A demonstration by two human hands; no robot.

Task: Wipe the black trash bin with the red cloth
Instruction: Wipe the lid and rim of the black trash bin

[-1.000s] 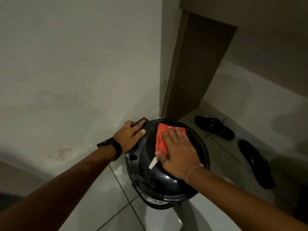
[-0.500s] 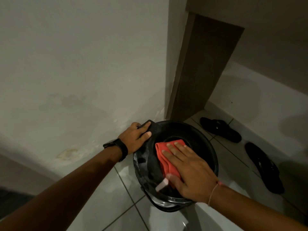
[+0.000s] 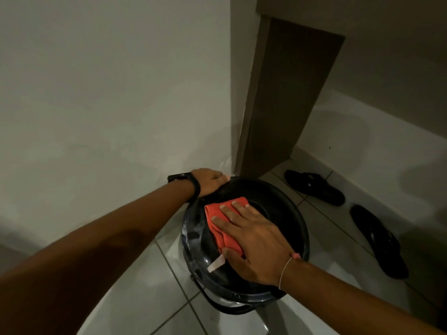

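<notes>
The black trash bin [image 3: 287, 213] stands on the tiled floor in a corner, seen from above with its round glossy lid towards me. My right hand [image 3: 256, 240] lies flat on the lid, fingers spread, pressing the folded red cloth [image 3: 215, 213] against it; a white tag of the cloth sticks out beside the thumb. My left hand [image 3: 209, 181], a black watch on its wrist, grips the bin's far left rim next to the wall. The bin's body below the lid is mostly hidden.
A pale wall [image 3: 108, 105] rises close on the left. A brown door [image 3: 287, 105] stands behind the bin. Two black sandals [image 3: 314, 187] [image 3: 379, 240] lie on the floor tiles at the right, along a white skirting.
My right hand has slid the red cloth from the lid's far middle towards its left side. My left hand has shifted further back along the rim.
</notes>
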